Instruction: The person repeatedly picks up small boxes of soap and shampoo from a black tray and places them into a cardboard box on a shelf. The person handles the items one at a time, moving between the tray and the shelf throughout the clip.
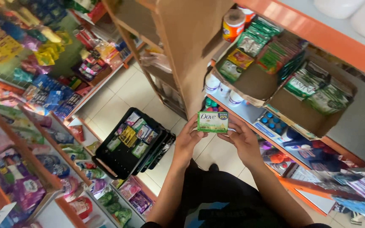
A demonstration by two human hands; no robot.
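Two hands held one small green and white carton [212,122] between them, level and face up, in the aisle in front of the shelving. The left hand [188,141] was closed on the carton's left end, fingers curled under it and thumb along the edge. The right hand [242,141] gripped the right end the same way, fingers wrapped behind. Both forearms rose from the bottom of the view and bent inward, so the carton sat just above and between the two wrists.

Just left of the left hand hung a black shopping basket [106,162], tilted, with several small packets and sachets lying flat against its far end; what carried it could not be told. Right of the hands, an open cardboard box [254,86] sat on the orange-edged shelf [309,29], holding green and yellow sachets in its left corner. A second open box [300,116] beside it held green sachet strips. White bottles [221,88] stood at the shelf's front edge, just above the carton. Below them, blue-capped bottles [274,122] stood packed in a tray.
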